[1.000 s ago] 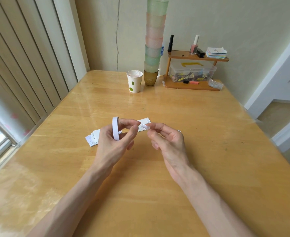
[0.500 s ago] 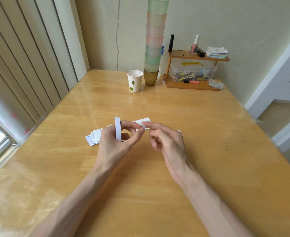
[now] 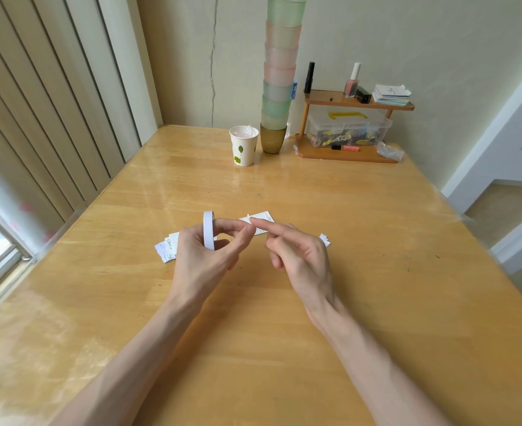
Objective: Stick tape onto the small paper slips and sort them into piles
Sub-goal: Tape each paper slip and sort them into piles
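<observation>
- Presently, head view, the deciding relation: a single paper slip (image 3: 261,217) lies flat on the table (image 3: 376,210), just beyond both hands toward the far edge. Its near corner is hidden behind the fingertips.
- Long axis of the slip: roughly parallel to the far edge, with the right end tipped slightly farther away.
- Left hand (image 3: 201,259): curled round a roll of tape (image 3: 208,232). The roll stands on edge, with the thumb and forefinger meeting in front of it. This hand is occupied.
- Right hand (image 3: 302,259): the index finger (image 3: 264,225) is stretched out toward the left fingertips and the other fingers are loosely curled. It visibly holds nothing. Whether a piece of tape clings to the fingertip cannot be made out.
- Nearer hand: the right index fingertip overlaps the slip in the picture and is judged the closer of the two. Contact cannot be confirmed.
- Next move, as a judgement: a strip must be drawn off the roll and laid along the slip's long axis, the right hand doing the placing.
- Appearance of the slip: small, white, thin, with faint print, and likely to shift under a light touch.
- Other slips: a fanned pile (image 3: 165,251) lies toward the left edge, partly hidden behind the left hand. A small torn piece (image 3: 325,240) lies just past the right hand toward the right edge.
- Far edge: a paper cup (image 3: 243,146) and a tall stack of cups (image 3: 279,72) stand well apart from the work.
</observation>
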`<state>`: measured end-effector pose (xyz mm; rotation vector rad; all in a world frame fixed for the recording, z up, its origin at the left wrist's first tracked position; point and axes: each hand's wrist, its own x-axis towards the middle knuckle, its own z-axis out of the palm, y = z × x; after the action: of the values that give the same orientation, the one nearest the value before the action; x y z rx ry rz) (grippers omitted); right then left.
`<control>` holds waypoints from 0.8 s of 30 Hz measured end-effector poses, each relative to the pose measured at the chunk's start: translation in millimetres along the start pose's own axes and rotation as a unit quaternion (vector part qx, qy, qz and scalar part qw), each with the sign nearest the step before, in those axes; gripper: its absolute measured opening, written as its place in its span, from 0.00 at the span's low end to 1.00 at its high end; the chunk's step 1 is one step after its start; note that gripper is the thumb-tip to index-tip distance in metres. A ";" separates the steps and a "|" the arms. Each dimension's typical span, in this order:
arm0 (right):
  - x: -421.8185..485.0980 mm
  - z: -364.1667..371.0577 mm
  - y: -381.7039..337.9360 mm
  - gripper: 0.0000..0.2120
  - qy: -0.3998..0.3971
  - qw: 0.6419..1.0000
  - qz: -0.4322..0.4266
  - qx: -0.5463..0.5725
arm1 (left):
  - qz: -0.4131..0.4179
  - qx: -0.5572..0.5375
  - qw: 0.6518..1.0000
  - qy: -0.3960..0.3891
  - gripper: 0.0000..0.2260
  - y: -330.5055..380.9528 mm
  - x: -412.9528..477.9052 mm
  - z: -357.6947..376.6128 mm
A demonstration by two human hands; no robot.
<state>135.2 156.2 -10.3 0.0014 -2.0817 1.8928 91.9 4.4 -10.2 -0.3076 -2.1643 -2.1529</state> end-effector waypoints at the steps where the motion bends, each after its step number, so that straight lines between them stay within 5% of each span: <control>1: 0.1 0.5 0.5 0.19 0.001 1.000 -0.006 -0.004 | -0.002 0.000 1.000 -0.001 0.07 -0.1 0.1 -0.2; 24: 2.4 2.1 6.1 0.20 0.004 0.999 -0.009 -0.036 | -0.032 -0.034 0.999 -0.009 0.09 -2.4 3.2 -0.1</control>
<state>131.1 155.4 -15.8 -0.0043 -2.1368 1.8027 88.3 4.6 -11.9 -0.2662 -2.1428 -2.2694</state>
